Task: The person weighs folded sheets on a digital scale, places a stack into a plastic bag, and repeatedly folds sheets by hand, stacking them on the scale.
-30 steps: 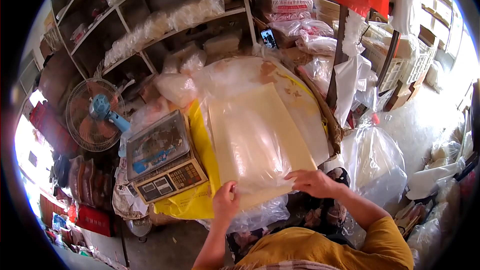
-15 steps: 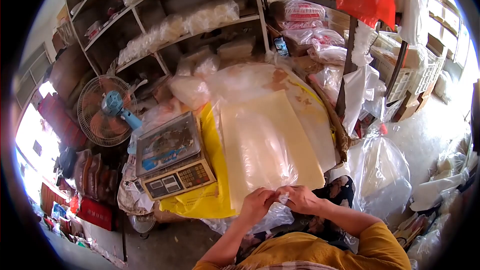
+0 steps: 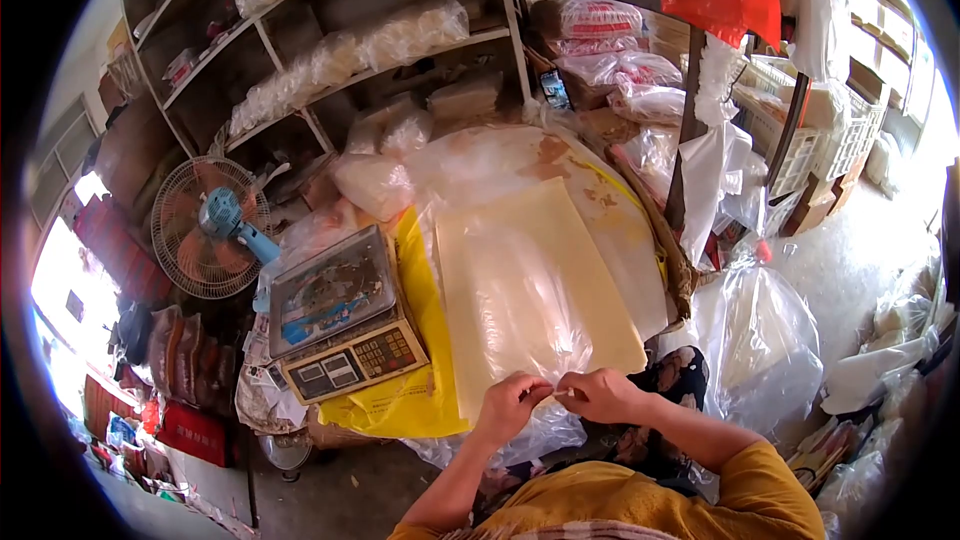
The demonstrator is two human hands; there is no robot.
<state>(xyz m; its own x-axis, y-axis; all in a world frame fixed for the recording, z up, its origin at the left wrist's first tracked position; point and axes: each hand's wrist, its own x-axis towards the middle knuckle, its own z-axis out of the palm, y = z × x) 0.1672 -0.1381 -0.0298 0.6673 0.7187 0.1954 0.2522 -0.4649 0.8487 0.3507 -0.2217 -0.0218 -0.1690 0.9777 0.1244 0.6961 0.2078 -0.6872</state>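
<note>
A clear plastic bag (image 3: 525, 315) lies flat and shiny over a cream-coloured sheet or board (image 3: 590, 275). At the near end of the bag, my left hand (image 3: 510, 407) is closed, its thumb and fingertips pinching the gathered plastic edge. My right hand (image 3: 605, 397) pinches the same edge just to the right, with a narrow gap between the two hands. Loose crumpled plastic (image 3: 545, 440) hangs below both hands, in front of my lap. Exactly what lies between the fingertips is partly hidden.
A digital scale (image 3: 345, 315) stands left on a yellow plastic sheet (image 3: 430, 330), beside a fan (image 3: 212, 227). Shelves (image 3: 400, 60) with bagged goods rise behind. A large clear bag (image 3: 760, 350) stands on the floor at right, near white crates (image 3: 800, 135).
My hands have drawn slightly apart, and the bunched plastic between them is now less visible. The whole view has shifted a little.
</note>
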